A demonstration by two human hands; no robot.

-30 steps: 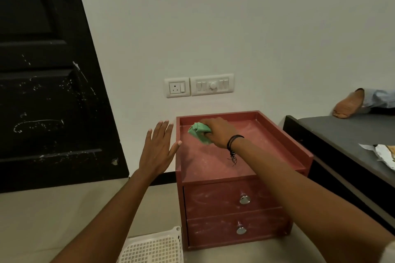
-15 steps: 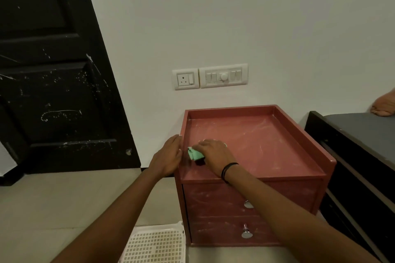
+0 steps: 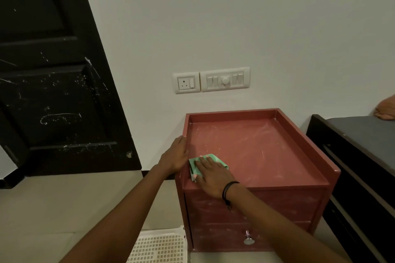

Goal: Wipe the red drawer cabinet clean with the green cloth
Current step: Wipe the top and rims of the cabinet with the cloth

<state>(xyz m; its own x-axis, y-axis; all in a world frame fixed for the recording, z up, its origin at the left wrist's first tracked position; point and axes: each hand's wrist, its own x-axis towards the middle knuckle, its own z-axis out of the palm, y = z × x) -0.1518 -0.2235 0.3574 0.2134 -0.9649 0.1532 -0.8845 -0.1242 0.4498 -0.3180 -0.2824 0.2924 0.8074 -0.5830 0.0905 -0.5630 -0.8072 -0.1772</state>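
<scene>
Right hand (image 3: pixel 210 175) flat, palm down, on the green cloth (image 3: pixel 204 164), fingers stretched forward and close together, pressing the cloth against the recessed top of the red drawer cabinet (image 3: pixel 256 151) at its front left corner; not curled round the cloth, only laid over it. Cloth folded, touching the left rim, mostly covered by the palm, with a green edge showing ahead of and left of the fingers. Black cord bracelet (image 3: pixel 229 188) around the right wrist. Left hand (image 3: pixel 175 156) against the outer left side of the cabinet, fingers together and extended along the rim, tips at the upper edge; thumb hidden behind the hand, so no telling whether it hooks over the rim. Pale dusty streaks across the top and the drawer fronts. Lower drawer knob (image 3: pixel 248 240) visible; upper drawer front largely covered by the right forearm. White perforated basket (image 3: pixel 158 245) on the floor by the cabinet's front left corner, cut off by the bottom edge. Black door (image 3: pixel 53 70) to the left, wall socket (image 3: pixel 186 82) and switch plate (image 3: pixel 225 80) above the cabinet, dark bed frame (image 3: pixel 352 156) to the right, cropped.
</scene>
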